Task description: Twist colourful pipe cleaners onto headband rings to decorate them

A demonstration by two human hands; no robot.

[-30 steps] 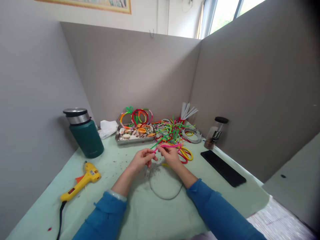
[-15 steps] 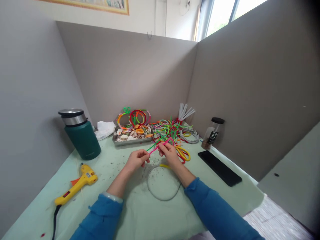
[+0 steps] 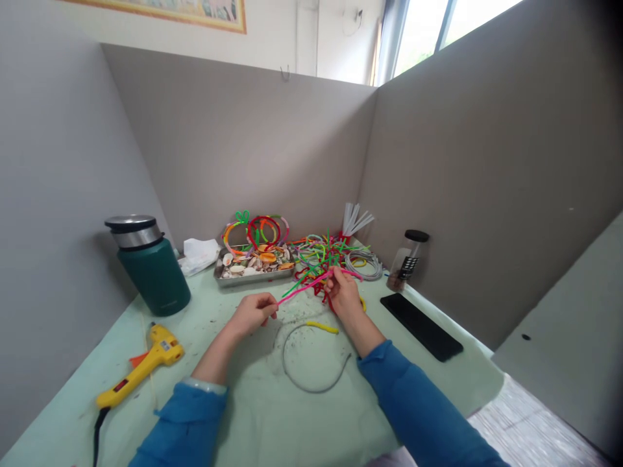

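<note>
A pink pipe cleaner (image 3: 304, 289) stretches between my two hands above the table. My left hand (image 3: 254, 314) pinches its near left end. Farther along, my right hand (image 3: 344, 290) grips it, and the far end sticks out to the right past the fingers. Below, a grey ring (image 3: 311, 390) lies on the green cloth, with a gap at its right side and a yellow wrapped stretch (image 3: 322, 327) at the top. Behind my right hand is a tangled heap of coloured pipe cleaners (image 3: 316, 250), partly hidden by it.
A metal tray (image 3: 256, 279) of shells stands at the back, with decorated hoops (image 3: 263, 232) on it. At left are a yellow glue gun (image 3: 141, 370) and a green flask (image 3: 156, 275). A black slab (image 3: 421, 325) and a clear bottle (image 3: 407, 263) are at right. Grey partitions enclose the table.
My hands have moved apart, drawing the pink pipe cleaner out longer; my right hand has shifted right along it. The grey ring's gap and yellow stretch are now uncovered. The view has shifted slightly.
</note>
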